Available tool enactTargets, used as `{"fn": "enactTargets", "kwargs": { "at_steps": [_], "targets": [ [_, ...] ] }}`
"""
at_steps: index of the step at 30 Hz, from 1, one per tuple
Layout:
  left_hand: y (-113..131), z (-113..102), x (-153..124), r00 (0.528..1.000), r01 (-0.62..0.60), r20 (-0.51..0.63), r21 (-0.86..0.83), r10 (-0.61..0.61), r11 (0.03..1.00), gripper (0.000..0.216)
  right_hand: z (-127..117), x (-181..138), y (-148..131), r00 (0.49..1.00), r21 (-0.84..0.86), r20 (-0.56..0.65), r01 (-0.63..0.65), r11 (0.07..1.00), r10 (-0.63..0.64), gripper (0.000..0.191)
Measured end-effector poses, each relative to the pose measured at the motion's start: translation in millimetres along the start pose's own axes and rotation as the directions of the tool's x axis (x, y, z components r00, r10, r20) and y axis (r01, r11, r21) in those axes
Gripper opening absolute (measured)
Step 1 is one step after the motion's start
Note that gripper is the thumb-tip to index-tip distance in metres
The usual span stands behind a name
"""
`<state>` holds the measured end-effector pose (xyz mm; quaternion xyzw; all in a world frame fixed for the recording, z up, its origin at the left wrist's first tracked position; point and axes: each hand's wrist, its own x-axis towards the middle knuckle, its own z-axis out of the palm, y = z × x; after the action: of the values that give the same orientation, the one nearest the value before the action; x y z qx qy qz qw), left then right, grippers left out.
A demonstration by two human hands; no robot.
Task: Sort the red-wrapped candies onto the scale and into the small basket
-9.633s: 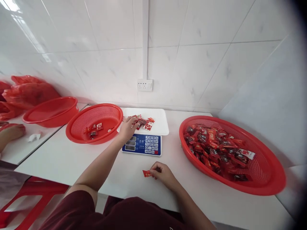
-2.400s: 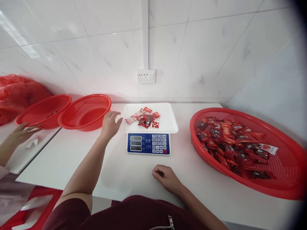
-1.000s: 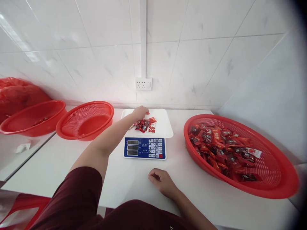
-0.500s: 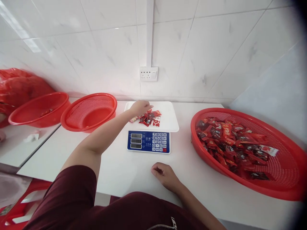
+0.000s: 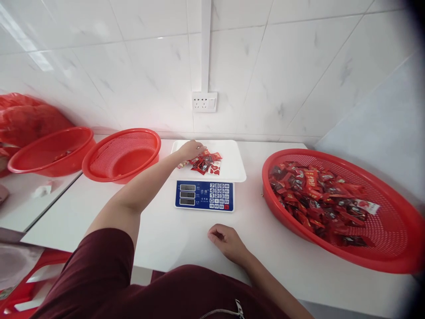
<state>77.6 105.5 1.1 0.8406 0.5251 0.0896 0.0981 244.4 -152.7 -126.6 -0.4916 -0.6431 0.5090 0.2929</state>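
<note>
My left hand (image 5: 191,150) is over the left part of a small pile of red-wrapped candies (image 5: 207,162), its fingers bent down and closed on some of them. The pile rests on the white pan (image 5: 232,161) of a digital scale. Below the pan is the scale's blue keypad panel (image 5: 205,196), whose display digits are too faint to read. My right hand (image 5: 227,241) rests on the white table in front of the scale, fingers curled into a loose fist with nothing visible in it.
On the right stands a large red basket (image 5: 282,212) holding many wrapped candies (image 5: 312,195). Left of the scale is a red perforated basket (image 5: 146,146), then another red basket (image 5: 33,155) with a few pieces. A red plastic bag (image 5: 29,117) sits behind it.
My left hand has come down a little onto the candies and its fingers have closed in. My right hand stays put on the table. The whole view has shifted slightly.
</note>
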Motion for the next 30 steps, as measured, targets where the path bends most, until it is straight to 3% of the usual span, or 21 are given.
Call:
{"fn": "enactTargets", "kwargs": {
  "at_steps": [7,13,17,20,26,30],
  "targets": [
    [1,-3,0,0.999,0.004,-0.032,-0.014,-0.004,1.000,0.042,1,1,1,1.000,-0.007,-0.008,0.007,1.000,-0.007,0.015],
    [7,-23,-14,0.982,-0.038,-0.189,-0.113,0.016,0.993,0.038,1,0,2,1.000,-0.006,-0.001,0.018,1.000,-0.018,0.015],
    [13,-31,-47,0.969,-0.057,-0.248,-0.189,0.008,0.980,0.036,1,0,2,1.000,-0.020,0.003,0.027,0.999,-0.027,0.016],
    [12,-29,-82,0.951,0.007,-0.297,-0.264,-0.088,0.964,0.032,0,0,1,0.999,-0.036,0.007,0.038,0.999,-0.037,0.017],
    [-2,-3,-154,0.892,0.109,-0.336,-0.487,-0.301,0.867,0.030,-2,0,-3,0.999,-0.051,0.001,0.037,0.998,-0.037,0.015],
    [-15,16,-181,0.846,0.215,-0.335,-0.495,-0.414,0.842,0.024,-1,1,-5,0.999,-0.056,-0.003,0.034,0.998,-0.034,0.015]
  ]
}}
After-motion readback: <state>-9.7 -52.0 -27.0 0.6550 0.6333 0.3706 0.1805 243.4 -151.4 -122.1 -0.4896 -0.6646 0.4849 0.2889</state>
